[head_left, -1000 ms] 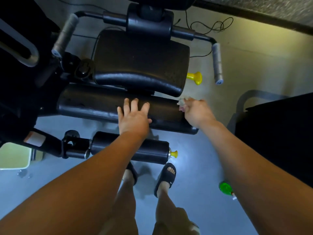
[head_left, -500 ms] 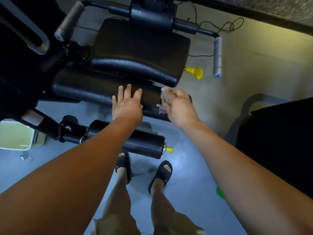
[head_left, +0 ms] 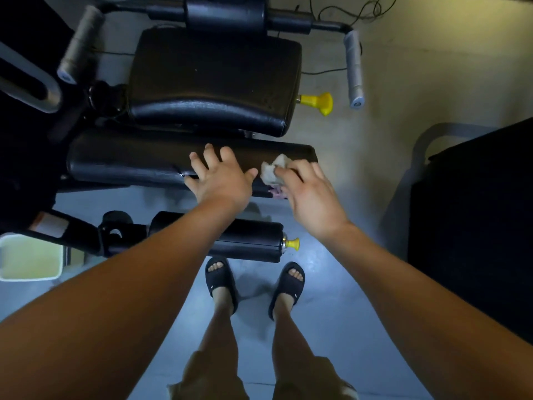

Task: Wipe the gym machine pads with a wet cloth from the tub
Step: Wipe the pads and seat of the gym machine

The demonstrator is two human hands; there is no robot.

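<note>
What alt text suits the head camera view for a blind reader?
Looking down, a person's right hand holds a pale crumpled cloth on the right end of a long black machine pad; the left hand lies flat on the pad beside it. A pale tub sits on the floor at left.

The left hand (head_left: 222,181) lies flat on the long pad (head_left: 129,160), and just right of it the right hand (head_left: 311,197) holds the cloth (head_left: 272,170) against that pad's right end. The seat pad (head_left: 213,76) lies behind the long pad and the roller pad (head_left: 253,241) before it, while the tub (head_left: 31,277) stands on the floor (head_left: 331,269) far left.
</note>
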